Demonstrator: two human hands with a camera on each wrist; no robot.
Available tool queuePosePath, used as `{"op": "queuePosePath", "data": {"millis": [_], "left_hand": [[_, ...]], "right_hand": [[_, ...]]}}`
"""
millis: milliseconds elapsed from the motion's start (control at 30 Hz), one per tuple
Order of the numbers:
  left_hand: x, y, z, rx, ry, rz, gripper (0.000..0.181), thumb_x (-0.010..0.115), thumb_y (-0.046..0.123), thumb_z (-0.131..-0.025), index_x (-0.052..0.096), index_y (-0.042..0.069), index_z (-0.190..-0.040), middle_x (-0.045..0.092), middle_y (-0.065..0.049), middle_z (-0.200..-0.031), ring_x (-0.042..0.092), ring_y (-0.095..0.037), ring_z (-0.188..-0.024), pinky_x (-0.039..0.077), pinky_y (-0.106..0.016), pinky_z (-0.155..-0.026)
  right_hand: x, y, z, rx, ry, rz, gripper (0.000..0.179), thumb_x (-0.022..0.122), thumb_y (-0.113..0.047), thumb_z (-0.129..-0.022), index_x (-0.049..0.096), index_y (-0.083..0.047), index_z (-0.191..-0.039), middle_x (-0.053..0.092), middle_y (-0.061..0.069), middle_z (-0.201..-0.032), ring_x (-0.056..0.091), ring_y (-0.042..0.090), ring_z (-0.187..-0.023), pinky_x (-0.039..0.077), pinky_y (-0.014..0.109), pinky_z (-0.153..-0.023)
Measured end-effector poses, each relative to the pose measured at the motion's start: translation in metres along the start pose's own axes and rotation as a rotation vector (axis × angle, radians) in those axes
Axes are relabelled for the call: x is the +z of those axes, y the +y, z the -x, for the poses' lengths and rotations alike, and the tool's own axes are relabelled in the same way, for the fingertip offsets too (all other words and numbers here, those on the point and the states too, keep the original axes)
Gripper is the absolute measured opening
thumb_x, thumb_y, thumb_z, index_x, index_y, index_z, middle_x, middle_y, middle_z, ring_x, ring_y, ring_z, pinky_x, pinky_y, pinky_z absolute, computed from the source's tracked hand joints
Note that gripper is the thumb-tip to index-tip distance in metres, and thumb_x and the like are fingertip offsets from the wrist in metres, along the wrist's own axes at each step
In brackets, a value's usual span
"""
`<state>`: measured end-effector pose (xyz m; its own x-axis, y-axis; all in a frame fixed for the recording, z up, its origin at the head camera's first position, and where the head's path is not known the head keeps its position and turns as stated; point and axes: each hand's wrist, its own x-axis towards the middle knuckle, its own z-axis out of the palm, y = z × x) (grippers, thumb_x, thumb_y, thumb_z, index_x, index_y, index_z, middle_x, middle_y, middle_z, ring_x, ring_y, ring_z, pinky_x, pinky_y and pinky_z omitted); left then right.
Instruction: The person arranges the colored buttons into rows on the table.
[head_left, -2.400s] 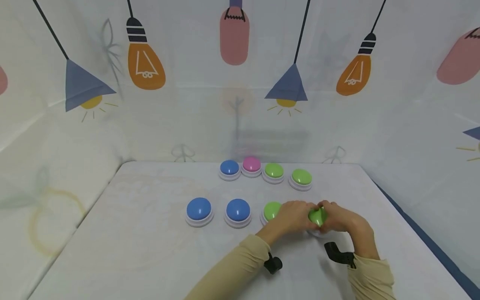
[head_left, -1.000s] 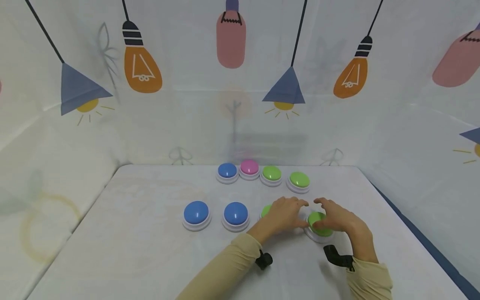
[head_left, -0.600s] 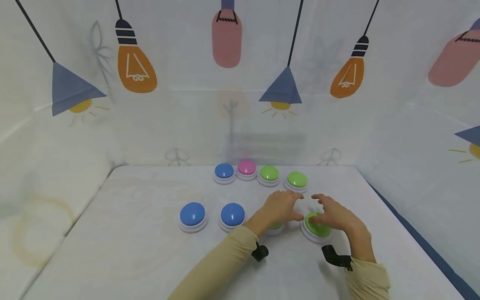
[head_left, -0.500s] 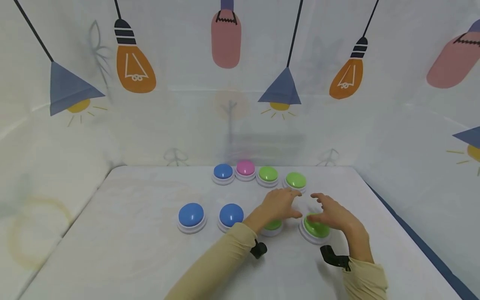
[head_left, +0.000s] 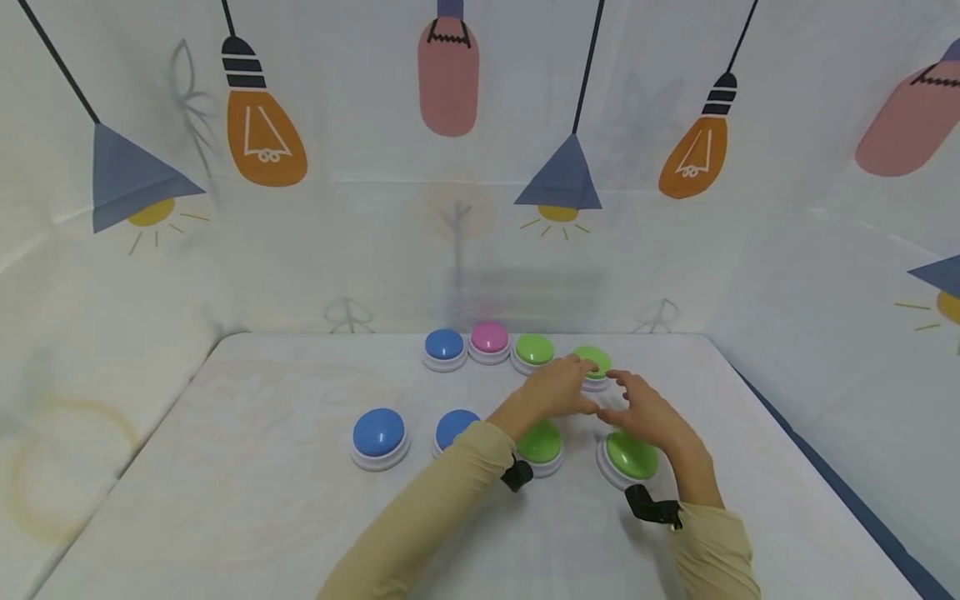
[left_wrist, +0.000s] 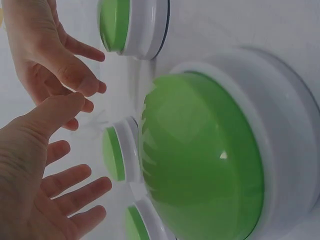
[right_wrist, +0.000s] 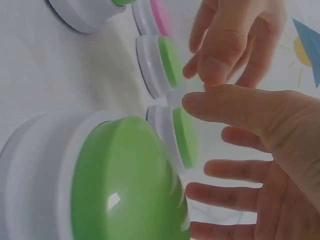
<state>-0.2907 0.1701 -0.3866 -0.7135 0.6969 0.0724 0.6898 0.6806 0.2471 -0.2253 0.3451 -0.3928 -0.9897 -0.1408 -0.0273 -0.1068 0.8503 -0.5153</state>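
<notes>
My left hand [head_left: 551, 392] and right hand [head_left: 648, 412] hover over the right half of the table, fingers spread and holding nothing. Just beyond them sits the back row's rightmost green push button [head_left: 594, 358], partly covered by the left fingers. Below the right hand is the front right green push button [head_left: 632, 455], not gripped. Another front green push button [head_left: 540, 442] lies under the left wrist. In the left wrist view, the left thumb comes close to the right hand [left_wrist: 45, 50]; whether they touch, I cannot tell.
A blue button [head_left: 444, 345], a pink button [head_left: 490, 338] and a green button [head_left: 535, 350] line the back edge. Two blue buttons stand front left; the left sleeve [head_left: 431, 508] covers part of the nearer blue button [head_left: 453, 427]. A lamp-patterned cloth [head_left: 337, 250] hangs behind.
Both hands were gathered round the front right green button; they came off it, spread, and moved away toward the back right green button. The head view shifted slightly.
</notes>
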Motion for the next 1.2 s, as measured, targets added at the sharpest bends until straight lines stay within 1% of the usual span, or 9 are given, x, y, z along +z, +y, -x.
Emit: {"op": "queuePosePath", "data": {"millis": [200,267,400,533,700,833,933,1067,1200], "left_hand": [[-0.003,-0.005,-0.007,-0.024,-0.004,-0.022,0.069,0.074,0.047,-0.086,0.05,0.019,-0.145,0.055,-0.004,-0.137,0.057,-0.019,-0.12,0.05,-0.031,-0.097],[-0.004,-0.007,-0.011,-0.019,-0.002,-0.04,0.071,0.074,0.047,-0.086,0.049,0.018,-0.145,0.055,-0.005,-0.137,0.057,-0.02,-0.119,0.051,-0.032,-0.096],[-0.005,-0.01,-0.017,-0.014,0.011,-0.094,0.071,0.074,0.047,-0.086,0.049,0.018,-0.145,0.054,-0.005,-0.139,0.054,-0.021,-0.124,0.046,-0.034,-0.103],[-0.004,-0.013,-0.026,-0.046,0.019,-0.133,0.072,0.072,0.05,-0.086,0.048,0.02,-0.146,0.049,-0.005,-0.147,0.045,-0.024,-0.135,0.037,-0.041,-0.113],[-0.003,-0.013,-0.035,-0.078,0.011,-0.111,0.074,0.072,0.052,-0.085,0.045,0.022,-0.147,0.042,-0.006,-0.154,0.037,-0.027,-0.142,0.033,-0.045,-0.115],[-0.002,-0.016,-0.039,-0.112,0.006,-0.102,0.075,0.072,0.053,-0.084,0.045,0.023,-0.147,0.043,-0.004,-0.153,0.036,-0.027,-0.142,0.032,-0.048,-0.115],[0.0,-0.019,-0.041,-0.139,0.002,-0.099,0.076,0.073,0.054,-0.083,0.044,0.025,-0.147,0.043,-0.003,-0.152,0.035,-0.026,-0.142,0.029,-0.052,-0.116],[0.004,-0.021,-0.045,-0.14,-0.004,-0.081,0.076,0.073,0.053,-0.084,0.043,0.024,-0.148,0.043,-0.004,-0.152,0.033,-0.026,-0.143,0.026,-0.056,-0.116],[0.008,-0.023,-0.051,-0.141,-0.011,-0.058,0.076,0.073,0.05,-0.085,0.043,0.023,-0.149,0.041,-0.004,-0.154,0.033,-0.025,-0.144,0.023,-0.057,-0.117]], "right_hand": [[-0.006,0.004,-0.012,-0.036,0.016,-0.052,0.073,0.069,-0.027,-0.092,0.032,0.006,-0.146,0.039,0.037,-0.143,0.047,0.054,-0.124,0.045,0.062,-0.096],[-0.008,0.005,-0.017,-0.045,0.014,-0.055,0.074,0.069,-0.026,-0.092,0.032,0.007,-0.146,0.038,0.038,-0.142,0.047,0.055,-0.124,0.045,0.062,-0.096],[-0.01,0.007,-0.026,-0.054,0.013,-0.067,0.074,0.069,-0.025,-0.091,0.032,0.009,-0.145,0.038,0.04,-0.142,0.045,0.057,-0.124,0.046,0.062,-0.096],[-0.013,0.011,-0.035,-0.05,0.032,-0.071,0.075,0.07,-0.024,-0.091,0.031,0.008,-0.146,0.036,0.04,-0.142,0.043,0.058,-0.125,0.045,0.062,-0.096],[-0.015,0.022,-0.046,-0.033,0.043,-0.082,0.075,0.07,-0.02,-0.09,0.03,0.009,-0.146,0.033,0.04,-0.144,0.04,0.058,-0.126,0.04,0.064,-0.1],[-0.012,0.03,-0.057,-0.037,0.029,-0.07,0.075,0.071,-0.019,-0.088,0.031,0.011,-0.145,0.034,0.041,-0.143,0.04,0.058,-0.127,0.039,0.064,-0.101],[-0.009,0.032,-0.065,-0.054,0.022,-0.054,0.076,0.071,-0.018,-0.087,0.032,0.012,-0.145,0.035,0.04,-0.143,0.037,0.055,-0.13,0.036,0.064,-0.104],[-0.008,0.031,-0.071,-0.047,0.021,-0.049,0.078,0.072,-0.016,-0.086,0.03,0.012,-0.146,0.033,0.039,-0.145,0.032,0.052,-0.135,0.03,0.064,-0.109],[-0.008,0.03,-0.076,-0.018,-0.001,-0.063,0.08,0.072,-0.014,-0.085,0.028,0.013,-0.146,0.032,0.04,-0.145,0.032,0.053,-0.134,0.03,0.064,-0.109]]}}
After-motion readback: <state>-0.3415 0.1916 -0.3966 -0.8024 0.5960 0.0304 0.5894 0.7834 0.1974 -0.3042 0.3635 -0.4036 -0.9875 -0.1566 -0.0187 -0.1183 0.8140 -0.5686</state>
